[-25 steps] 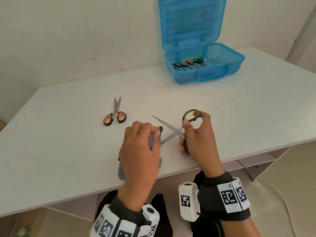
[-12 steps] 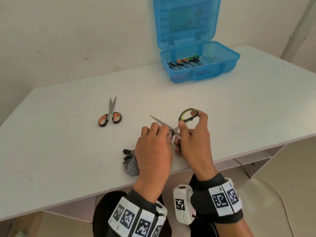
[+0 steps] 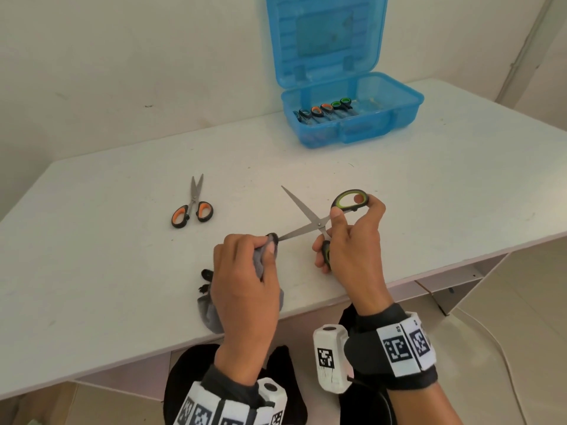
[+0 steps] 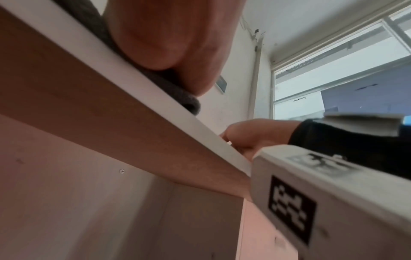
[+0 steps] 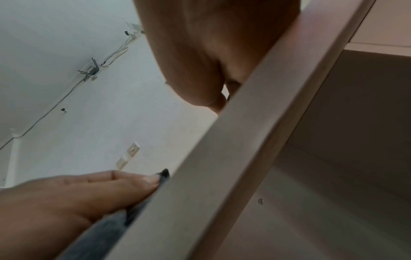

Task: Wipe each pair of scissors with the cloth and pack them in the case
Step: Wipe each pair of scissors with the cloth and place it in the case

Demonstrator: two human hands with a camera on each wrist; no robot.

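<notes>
Now the left hand [image 3: 245, 280], pinching the soft grey cloth [image 3: 260, 259], has slid out from near the pivot to the tip of one steel blade: that blade looks nearly wiped. The right hand [image 3: 352, 240] grips the green-and-black-handled scissors [image 3: 310, 222], blades spread, at the near table [image 3: 429, 194] edge. The translucent blue plastic case [image 3: 352, 118] stands open far right.

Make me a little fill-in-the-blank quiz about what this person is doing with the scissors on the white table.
1. The right hand holds open the steel scissors with ____-lined black handles.
2. The left hand pinches a grey ____ around one blade's tip.
3. The orange-handled steel scissors lying on the white table have their blades ____.
4. The translucent blue plastic case stands with its lid ____.

Missing words: green; cloth; closed; open
</notes>
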